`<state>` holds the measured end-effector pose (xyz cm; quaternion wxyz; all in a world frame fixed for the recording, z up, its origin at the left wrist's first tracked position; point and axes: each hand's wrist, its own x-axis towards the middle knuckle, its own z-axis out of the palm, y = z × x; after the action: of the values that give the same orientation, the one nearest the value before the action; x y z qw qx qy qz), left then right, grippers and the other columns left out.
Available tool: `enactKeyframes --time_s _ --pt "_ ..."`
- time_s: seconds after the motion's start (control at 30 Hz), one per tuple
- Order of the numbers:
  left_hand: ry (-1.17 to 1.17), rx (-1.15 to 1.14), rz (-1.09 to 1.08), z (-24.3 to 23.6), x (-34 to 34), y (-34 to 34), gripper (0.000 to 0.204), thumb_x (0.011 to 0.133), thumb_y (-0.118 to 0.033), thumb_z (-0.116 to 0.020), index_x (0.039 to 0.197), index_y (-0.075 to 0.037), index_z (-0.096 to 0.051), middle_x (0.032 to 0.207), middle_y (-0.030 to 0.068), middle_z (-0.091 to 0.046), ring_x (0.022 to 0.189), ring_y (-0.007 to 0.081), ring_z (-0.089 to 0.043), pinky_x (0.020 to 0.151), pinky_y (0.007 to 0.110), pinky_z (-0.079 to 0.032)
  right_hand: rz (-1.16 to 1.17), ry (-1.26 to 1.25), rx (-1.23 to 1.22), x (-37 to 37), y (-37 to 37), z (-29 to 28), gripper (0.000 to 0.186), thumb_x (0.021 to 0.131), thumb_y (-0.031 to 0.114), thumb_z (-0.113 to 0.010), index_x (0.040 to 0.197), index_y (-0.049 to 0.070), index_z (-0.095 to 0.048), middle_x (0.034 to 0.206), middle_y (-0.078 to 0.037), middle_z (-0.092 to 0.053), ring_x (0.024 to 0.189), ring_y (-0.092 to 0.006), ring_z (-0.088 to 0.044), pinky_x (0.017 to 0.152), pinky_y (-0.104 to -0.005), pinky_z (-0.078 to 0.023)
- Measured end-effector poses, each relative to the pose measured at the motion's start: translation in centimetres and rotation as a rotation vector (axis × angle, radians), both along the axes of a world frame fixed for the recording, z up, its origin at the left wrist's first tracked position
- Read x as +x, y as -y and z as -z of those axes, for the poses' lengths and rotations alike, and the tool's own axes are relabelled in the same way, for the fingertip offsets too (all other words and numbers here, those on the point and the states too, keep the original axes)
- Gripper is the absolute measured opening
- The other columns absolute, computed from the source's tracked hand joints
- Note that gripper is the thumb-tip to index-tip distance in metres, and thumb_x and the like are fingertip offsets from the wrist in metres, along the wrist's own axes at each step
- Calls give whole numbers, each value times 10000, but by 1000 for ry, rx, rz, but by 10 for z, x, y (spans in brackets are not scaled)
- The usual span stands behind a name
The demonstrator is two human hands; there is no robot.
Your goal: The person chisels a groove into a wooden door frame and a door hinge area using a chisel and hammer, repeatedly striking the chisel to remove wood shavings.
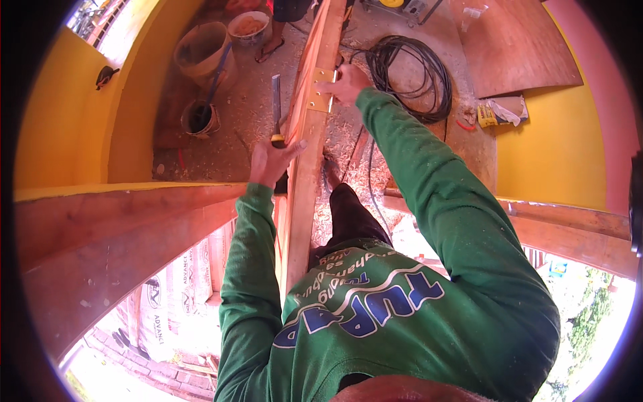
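A wooden door [308,144] stands on edge in front of me, its narrow side facing up. On that edge lies a brass-coloured hinge [320,99] with screw holes. My right hand [351,86] is at the hinge's right side, its index finger stretched across the plate and pressing on it; its other fingers are curled down past the door's edge. In my left hand [271,163] is a chisel [276,104], blade pointing away from me, with a yellow ring by its dark handle. The thumb of that hand rests against the door's edge.
Coiled black cable [429,80] lies at the right, below a leaning wood sheet [516,47] and near a yellow bag [499,114]. Buckets [204,53] stand at the left. A person's foot [269,50] is beyond. Wood shavings [372,157] litter the floor; a timber sill [134,208] crosses behind.
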<state>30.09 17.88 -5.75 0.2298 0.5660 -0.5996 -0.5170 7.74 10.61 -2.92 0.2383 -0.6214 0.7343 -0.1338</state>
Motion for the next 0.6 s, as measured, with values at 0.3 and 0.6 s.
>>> enactKeyframes --time_s 0.3,0.6 --pt "-104 -341 -21 -44 40 -75 206 729 -196 -650 757 -9 -567 539 97 -518 507 166 -546 504 309 -431 196 437 -232 -17 -17 25 253 776 197 -559 736 -52 -583 632 -109 -605 574 -163 -617 456 -296 -476" --pt "-314 -237 -410 -84 83 -167 366 753 -139 -663 1038 59 -546 782 51 -592 708 92 -523 640 238 -428 -598 633 -170 112 -149 -57 242 833 246 -530 765 14 -517 544 -64 -492 491 -126 -499 447 -298 -384"
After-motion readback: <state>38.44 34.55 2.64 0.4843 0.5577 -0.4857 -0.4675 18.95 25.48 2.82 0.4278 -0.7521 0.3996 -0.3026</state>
